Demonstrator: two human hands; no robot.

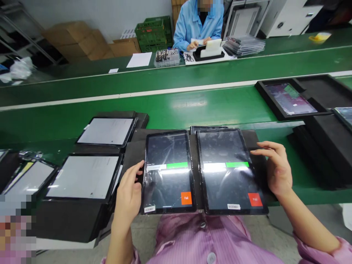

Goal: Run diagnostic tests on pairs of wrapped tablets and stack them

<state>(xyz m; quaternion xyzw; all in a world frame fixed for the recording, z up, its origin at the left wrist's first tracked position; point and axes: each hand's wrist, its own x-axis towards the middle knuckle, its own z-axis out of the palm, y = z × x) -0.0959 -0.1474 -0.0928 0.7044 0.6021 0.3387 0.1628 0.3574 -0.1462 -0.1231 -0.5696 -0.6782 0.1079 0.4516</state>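
Observation:
Two tablets lie side by side on black foam in front of me, a left tablet [169, 183] and a right tablet [231, 187]. Each dark screen shows a white and green bar and a red or orange "Fail" box. My left hand [130, 190] rests at the left tablet's left edge, fingers loosely bent and apart, holding nothing. Beside the right tablet's right edge is my right hand [277, 168], fingers spread, with nothing in it. Part of another tablet [209, 128] shows behind the pair.
To the left, two tablets with pale screens, one nearer [84, 176] and one farther [107, 131], lie on black foam. A foam tray [275, 115] holding a tablet sits at right, beyond stacked black foam [316, 157]. A person in blue [183, 25] works across the green bench [154, 110].

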